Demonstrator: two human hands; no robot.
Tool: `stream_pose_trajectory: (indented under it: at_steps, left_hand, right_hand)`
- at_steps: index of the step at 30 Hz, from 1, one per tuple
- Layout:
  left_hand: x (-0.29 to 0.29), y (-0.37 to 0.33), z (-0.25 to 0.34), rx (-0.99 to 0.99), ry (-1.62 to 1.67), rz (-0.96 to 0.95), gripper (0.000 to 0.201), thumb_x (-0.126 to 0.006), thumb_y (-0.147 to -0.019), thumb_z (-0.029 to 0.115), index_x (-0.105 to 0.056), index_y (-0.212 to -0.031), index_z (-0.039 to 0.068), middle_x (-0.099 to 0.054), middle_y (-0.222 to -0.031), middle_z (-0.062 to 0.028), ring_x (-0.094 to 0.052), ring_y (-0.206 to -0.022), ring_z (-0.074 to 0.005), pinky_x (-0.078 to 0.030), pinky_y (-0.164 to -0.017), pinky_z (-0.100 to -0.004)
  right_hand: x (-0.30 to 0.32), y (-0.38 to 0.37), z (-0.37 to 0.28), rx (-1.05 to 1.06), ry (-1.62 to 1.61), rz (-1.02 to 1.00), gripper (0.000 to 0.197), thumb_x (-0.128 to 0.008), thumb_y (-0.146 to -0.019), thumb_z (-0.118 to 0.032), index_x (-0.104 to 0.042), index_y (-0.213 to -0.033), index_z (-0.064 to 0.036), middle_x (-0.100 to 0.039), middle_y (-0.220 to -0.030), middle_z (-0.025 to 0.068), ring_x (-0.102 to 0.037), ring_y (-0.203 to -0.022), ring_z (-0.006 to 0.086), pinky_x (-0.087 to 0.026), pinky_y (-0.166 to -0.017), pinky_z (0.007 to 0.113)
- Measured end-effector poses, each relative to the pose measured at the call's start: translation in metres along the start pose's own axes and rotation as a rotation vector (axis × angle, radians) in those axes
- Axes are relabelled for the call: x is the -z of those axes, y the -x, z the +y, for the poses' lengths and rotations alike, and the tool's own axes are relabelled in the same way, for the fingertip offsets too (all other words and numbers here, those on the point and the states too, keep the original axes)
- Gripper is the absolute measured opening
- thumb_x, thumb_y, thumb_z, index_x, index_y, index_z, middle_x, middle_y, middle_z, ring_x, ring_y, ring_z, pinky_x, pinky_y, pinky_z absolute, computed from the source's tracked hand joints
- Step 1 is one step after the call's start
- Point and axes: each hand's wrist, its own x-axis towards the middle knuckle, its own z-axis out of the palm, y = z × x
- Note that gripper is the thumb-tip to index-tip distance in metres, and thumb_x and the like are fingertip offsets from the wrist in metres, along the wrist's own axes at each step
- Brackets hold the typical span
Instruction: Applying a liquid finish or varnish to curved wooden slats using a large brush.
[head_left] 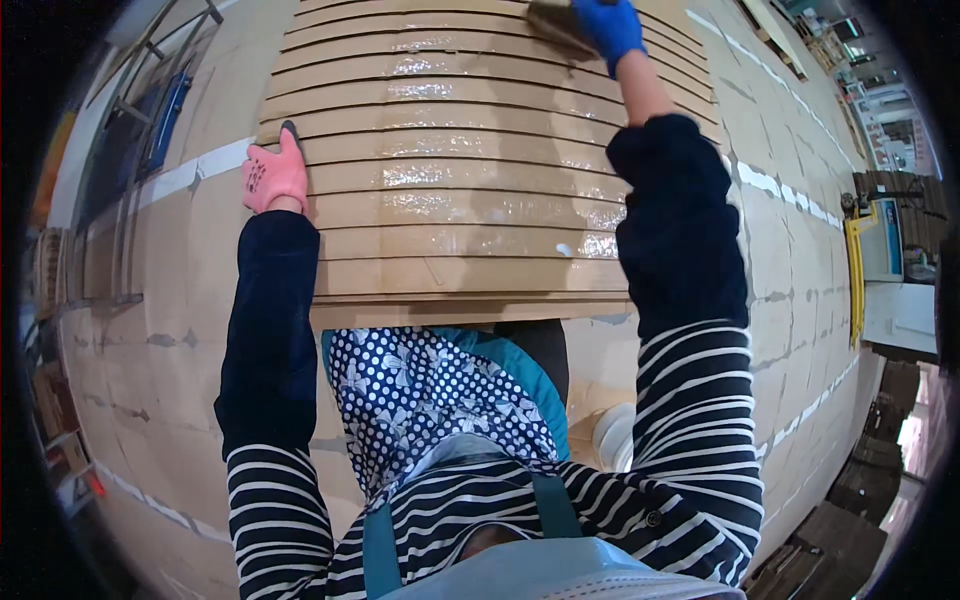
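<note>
Overlapping cardboard sheets [345,205] lie fanned out in front of me, their edges stepped like shingles. Shiny wet-looking patches run down their middle and across to the right. My left hand [276,175], in a pink glove, is closed at the left edge of the sheets, its dark-tipped thumb lying on top; the fingertips are partly hidden. At the far end, my right hand [610,32], in a blue glove, grips a brownish brush [558,28] against the sheets. The brush's handle is hidden by the hand.
A metal frame cart [150,110] stands to the left. On the right are a yellow bar [855,275], a white cabinet [900,315] and stacks of brown cardboard [855,500]. A white round container [613,437] sits on the floor close to my right side.
</note>
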Motion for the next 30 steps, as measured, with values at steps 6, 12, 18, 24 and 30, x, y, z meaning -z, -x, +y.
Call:
stream_pose_trajectory:
  at_steps: [6,12,18,24,30]
  left_hand:
    - [0.006,-0.001,-0.015,0.019,-0.05,0.018,0.067,-0.038,-0.079,0.061,-0.049,-0.108,0.002,-0.055,-0.106,-0.0197,-0.054,-0.098,-0.0328,-0.042,-0.081,-0.0431]
    - [0.005,-0.003,-0.006,0.034,-0.026,0.015,0.066,-0.04,-0.078,0.061,-0.049,-0.107,0.002,-0.055,-0.106,-0.0183,-0.054,-0.098,-0.0332,-0.04,-0.082,-0.0432]
    - [0.006,-0.004,-0.003,0.047,0.021,-0.017,0.066,-0.041,-0.078,0.06,-0.049,-0.108,0.002,-0.054,-0.107,-0.0182,-0.053,-0.099,-0.0326,-0.039,-0.084,-0.0436]
    - [0.011,-0.002,-0.015,0.011,0.057,0.018,0.066,-0.044,-0.077,0.059,-0.048,-0.107,0.001,-0.053,-0.107,-0.0187,-0.051,-0.102,-0.0318,-0.038,-0.085,-0.0434]
    - [0.009,-0.001,-0.011,0.015,0.056,0.023,0.065,-0.046,-0.077,0.057,-0.048,-0.107,0.0,-0.054,-0.106,-0.0186,-0.051,-0.101,-0.0319,-0.038,-0.085,-0.0434]
  right_hand:
    - [-0.061,0.121,-0.005,-0.082,0.3,-0.359,0.038,-0.064,-0.065,-0.039,-0.062,-0.072,-0.0017,-0.06,-0.063,0.0118,-0.059,-0.059,0.0197,-0.047,-0.058,0.035]
    - [-0.098,0.045,-0.017,0.094,0.127,-0.56,0.025,-0.063,-0.074,-0.031,-0.058,-0.067,-0.0072,-0.055,-0.058,0.0076,-0.051,-0.052,0.0118,-0.042,-0.051,0.03]
    - [-0.145,-0.028,-0.02,0.148,0.571,0.082,0.027,-0.062,-0.072,-0.032,-0.061,-0.072,-0.0048,-0.059,-0.062,0.0108,-0.056,-0.055,0.0182,-0.044,-0.054,0.033]
    - [-0.122,0.009,0.002,-0.078,-0.009,-0.675,0.022,-0.064,-0.072,-0.025,-0.064,-0.075,-0.0032,-0.061,-0.067,0.0032,-0.055,-0.063,0.01,-0.046,-0.059,0.029]
    - [-0.116,-0.092,-0.004,0.041,0.154,-0.165,0.021,-0.063,-0.075,-0.023,-0.061,-0.071,-0.0022,-0.061,-0.066,0.0036,-0.057,-0.059,0.0123,-0.045,-0.055,0.029]
